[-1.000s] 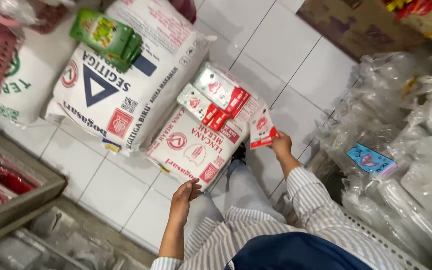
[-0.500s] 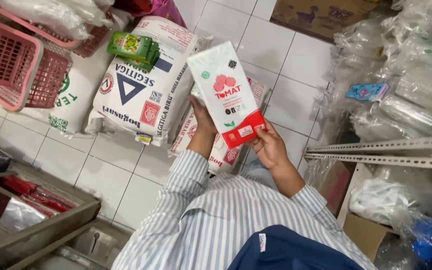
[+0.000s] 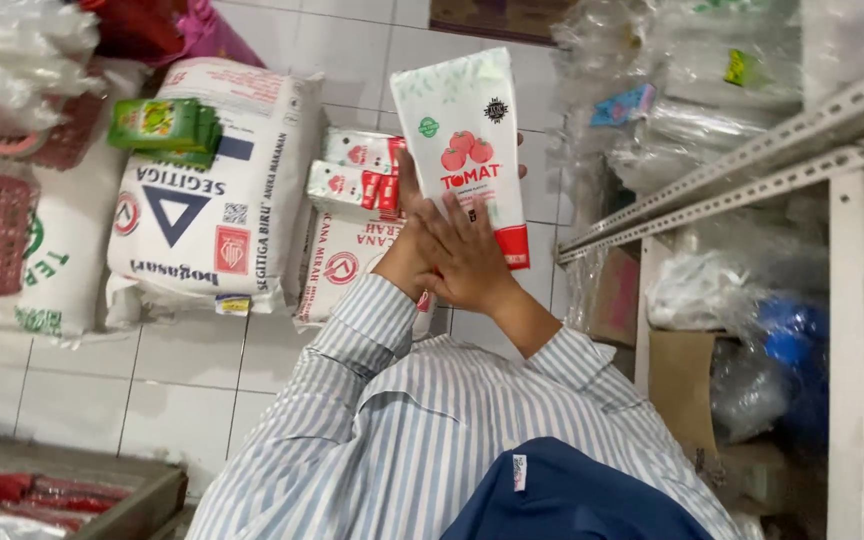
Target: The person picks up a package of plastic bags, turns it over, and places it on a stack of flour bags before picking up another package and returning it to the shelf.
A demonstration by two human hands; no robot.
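Both hands on the tall white pouch (image 3: 467, 150), the one with tomatoes printed on it and a red band at the bottom. Right hand (image 3: 472, 262) lies across the lower front, fingers (image 3: 449, 225) spread flat over the print, grip clasped on the pouch. Left hand (image 3: 404, 255) is mostly hidden behind the right and the pouch; it seems to back the pouch from the rear and one side, so it reads as grasping too, though the fingers aren't visible. Pouch is held upright in the air at chest level, front face toward the head camera, probably so the face can be read or checked. It's well above the floor, touching nothing but the hands.

Directly beneath: a white sack with red print (image 3: 347, 265) lying flat on the tiled floor (image 3: 192, 370), with two small white-and-red packs (image 3: 357, 170) stacked on top. Just left, a bigger white flour sack with a dark triangle mark (image 3: 207, 200), and a green box (image 3: 164, 125) resting on its upper end. Sacks lie flat because they're heavy, floor-stored stock.

Right side: slotted metal shelf rail (image 3: 752, 165), with clear plastic-wrapped goods (image 3: 692, 90) heaped beyond it. Striped shirt sleeves (image 3: 352, 350) in the foreground.
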